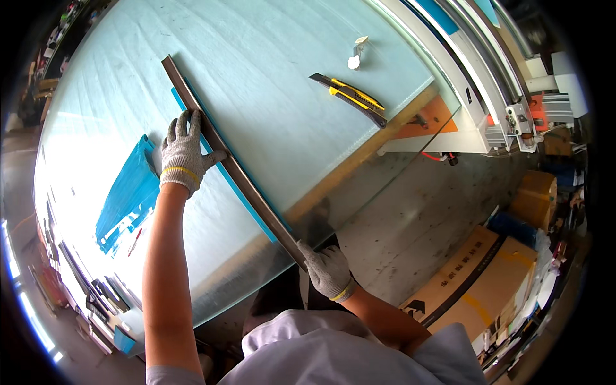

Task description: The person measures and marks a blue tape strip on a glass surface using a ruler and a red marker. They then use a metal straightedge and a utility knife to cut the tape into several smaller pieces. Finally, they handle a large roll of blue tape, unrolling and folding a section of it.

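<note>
A long dark brown metal bar (242, 175) lies slantwise over a narrow blue strip (255, 214) on the glass-topped table (276, 109). The strip's edges show on both sides of the bar. My left hand (184, 154), in a grey knit glove, rests flat at the bar's left side, fingers stretched out. Its fingertips and thumb touch the bar. At the near end, past the table edge, my gloved right hand (328, 271) is closed around the bar; its fingers are partly hidden. A crumpled blue film sheet (125, 189) lies left of my left hand.
A yellow and black utility knife (351, 98) lies on the table's right, near a small white piece (354, 61). White machine rails (475, 83) run along the right side. A cardboard box (471, 276) stands low at right. Several dark strips (106, 292) lie at lower left.
</note>
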{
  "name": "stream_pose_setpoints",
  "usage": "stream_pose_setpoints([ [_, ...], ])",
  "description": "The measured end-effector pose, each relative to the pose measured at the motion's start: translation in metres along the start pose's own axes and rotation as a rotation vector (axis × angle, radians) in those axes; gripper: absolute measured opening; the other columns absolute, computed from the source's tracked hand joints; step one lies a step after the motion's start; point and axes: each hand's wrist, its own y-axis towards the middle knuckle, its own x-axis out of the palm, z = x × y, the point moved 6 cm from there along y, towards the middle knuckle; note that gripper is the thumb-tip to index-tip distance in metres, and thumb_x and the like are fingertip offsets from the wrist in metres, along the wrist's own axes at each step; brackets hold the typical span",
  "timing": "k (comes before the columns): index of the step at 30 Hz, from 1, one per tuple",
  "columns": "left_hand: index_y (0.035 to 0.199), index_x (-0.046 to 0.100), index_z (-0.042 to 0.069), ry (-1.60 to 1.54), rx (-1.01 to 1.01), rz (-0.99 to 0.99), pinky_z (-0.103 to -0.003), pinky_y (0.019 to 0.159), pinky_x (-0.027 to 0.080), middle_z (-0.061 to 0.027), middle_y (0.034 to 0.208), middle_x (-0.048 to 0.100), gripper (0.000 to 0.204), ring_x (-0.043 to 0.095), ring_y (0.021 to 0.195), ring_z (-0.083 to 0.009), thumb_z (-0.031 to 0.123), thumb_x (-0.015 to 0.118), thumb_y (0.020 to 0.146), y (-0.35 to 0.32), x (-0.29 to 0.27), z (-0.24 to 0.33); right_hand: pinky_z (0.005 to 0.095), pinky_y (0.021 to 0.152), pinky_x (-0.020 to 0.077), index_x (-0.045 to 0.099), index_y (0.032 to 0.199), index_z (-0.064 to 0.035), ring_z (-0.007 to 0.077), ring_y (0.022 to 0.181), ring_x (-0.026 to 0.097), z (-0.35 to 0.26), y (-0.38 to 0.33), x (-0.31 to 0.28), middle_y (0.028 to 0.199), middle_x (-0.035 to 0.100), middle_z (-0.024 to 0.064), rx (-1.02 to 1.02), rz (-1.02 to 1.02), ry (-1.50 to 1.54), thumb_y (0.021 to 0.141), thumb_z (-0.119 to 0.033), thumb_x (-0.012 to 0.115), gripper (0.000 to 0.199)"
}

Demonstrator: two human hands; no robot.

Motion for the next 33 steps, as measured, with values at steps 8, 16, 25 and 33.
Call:
stream_pose_setpoints([
  [8,0.156,0.034,0.010,0.042,-0.013,-0.034,-0.048,0.120,0.032,-0.0045,0.163,0.033,0.101,0.029,0.150,-0.0317,0.046,0.082,0.074,-0.005,-0.008,0.013,0.0380,0.061,0.0436,0.050,0.144,-0.0009,0.0221,0.054,0.052,0.000,0.002,-0.003,0.058,0.050,0.0022,-0.038,-0.030,-0.046,0.091,-0.013,0.062,0.055],
  [16,0.156,0.036,0.015,-0.113,0.072,0.114,-0.047,0.118,0.033,-0.0119,0.160,0.035,0.100,0.034,0.146,-0.0339,0.044,0.084,0.073,-0.007,0.007,-0.002,0.0388,0.061,0.0444,0.047,0.145,0.0009,0.0244,0.055,0.054,0.000,0.002,-0.001,0.060,0.053,0.0055,-0.063,-0.069,-0.040,0.091,-0.014,0.063,0.058],
  [25,0.156,0.034,0.013,-0.153,0.135,0.364,-0.052,0.118,0.027,-0.0137,0.159,0.037,0.083,0.032,0.147,-0.0363,0.045,0.070,0.088,-0.015,0.040,-0.020,0.0400,0.062,0.0476,0.051,0.141,0.0028,0.0247,0.059,0.057,0.005,0.001,0.002,0.066,0.057,0.0071,-0.033,-0.075,0.038,0.089,-0.013,0.065,0.056],
  [33,0.156,0.033,0.008,-0.152,0.157,0.382,-0.051,0.119,0.026,-0.0138,0.159,0.037,0.085,0.032,0.147,-0.0363,0.048,0.068,0.089,-0.013,0.043,-0.024,0.0407,0.062,0.0492,0.053,0.139,0.0033,0.0261,0.061,0.058,0.003,0.006,-0.003,0.070,0.060,0.0084,-0.044,-0.042,0.055,0.089,-0.011,0.065,0.054],
])
